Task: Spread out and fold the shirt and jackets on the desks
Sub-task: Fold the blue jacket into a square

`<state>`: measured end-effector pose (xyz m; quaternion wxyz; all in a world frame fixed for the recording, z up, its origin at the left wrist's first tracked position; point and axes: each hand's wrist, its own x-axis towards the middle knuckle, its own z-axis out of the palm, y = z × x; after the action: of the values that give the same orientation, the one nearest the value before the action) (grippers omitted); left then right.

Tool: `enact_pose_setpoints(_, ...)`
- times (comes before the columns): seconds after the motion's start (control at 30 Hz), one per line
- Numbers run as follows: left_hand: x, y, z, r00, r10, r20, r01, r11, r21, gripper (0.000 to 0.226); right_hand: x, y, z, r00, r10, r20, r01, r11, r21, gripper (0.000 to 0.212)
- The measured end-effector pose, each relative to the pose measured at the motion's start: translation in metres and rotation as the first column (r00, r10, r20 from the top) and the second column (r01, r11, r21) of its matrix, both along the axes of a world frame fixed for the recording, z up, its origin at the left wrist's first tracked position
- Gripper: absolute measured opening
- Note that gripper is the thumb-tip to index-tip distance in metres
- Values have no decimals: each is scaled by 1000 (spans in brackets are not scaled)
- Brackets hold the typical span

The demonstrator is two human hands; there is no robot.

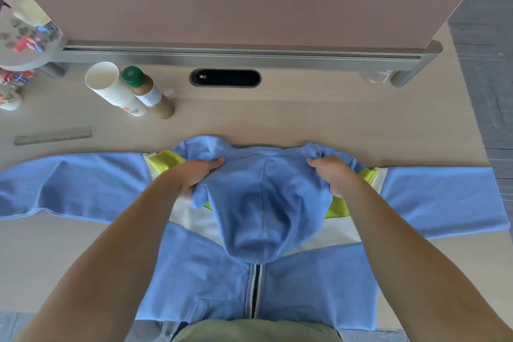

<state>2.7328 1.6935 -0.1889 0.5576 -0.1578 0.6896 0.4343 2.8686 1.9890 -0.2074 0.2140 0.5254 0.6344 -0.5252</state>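
A blue zip jacket [200, 272] with white and lime-green panels lies front up on the light wooden desk [305, 119], both sleeves spread out to the sides. Its blue hood [263, 203] is turned down over the chest, reaching the top of the zipper. My left hand [194, 173] grips the hood's left edge near the shoulder, fingers tucked under the cloth. My right hand [331, 172] pinches bunched hood fabric at the right shoulder.
A stack of paper cups [113, 89] and a green-capped bottle [147, 91] stand at the back left, with a ruler [54, 135] lying in front of them. A pink partition [249, 0] closes the far side. The right sleeve [444, 200] reaches the desk's right edge.
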Motion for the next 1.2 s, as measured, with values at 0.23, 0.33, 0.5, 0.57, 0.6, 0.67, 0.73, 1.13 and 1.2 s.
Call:
enact_pose_setpoints(0.23, 5, -36, -10, 966, 186, -177, -166, 978, 123, 81, 49, 15, -7, 981, 64, -182, -53, 996, 65, 46)
enact_pose_setpoints(0.33, 9, -34, -17, 858, 205, -472, -203, 978, 56, 62, 60, 11, -11, 960, -3, -281, 40, 992, 124, 28)
enact_pose_setpoints(0.5, 23, -32, -28, 452, -538, -712, -17, 793, -610, 50, 77, -12, -17, 950, 264, -166, -103, 768, 633, 27)
enact_pose_setpoints(0.57, 30, -26, -28, 500, -638, -585, 98, 713, -694, 51, 75, -21, -13, 953, 300, -46, -217, 779, 589, 31)
enact_pose_setpoints(0.6, 32, -22, -28, 527, -637, -563, 135, 716, -685, 45, 73, -23, -12, 955, 296, -28, -235, 809, 539, 29)
enact_pose_setpoints(0.67, 29, -17, -28, 556, -531, -639, 101, 807, -582, 27, 69, -22, -7, 973, 205, -110, -133, 876, 464, 24)
enact_pose_setpoints(0.73, 23, -17, -24, 607, -329, -723, -6, 908, -419, 19, 65, -16, 4, 979, 30, -203, 48, 927, 371, 26)
enact_pose_setpoints(1.13, 28, -19, -23, 605, 794, -59, -773, 604, 195, 29, 70, -10, 0, 808, -564, -173, 533, 823, -196, 36)
enact_pose_setpoints(1.2, 32, -17, -22, 646, 714, -270, -710, 692, 130, 33, 66, -16, 1, 939, -298, -171, 319, 941, 111, 42)
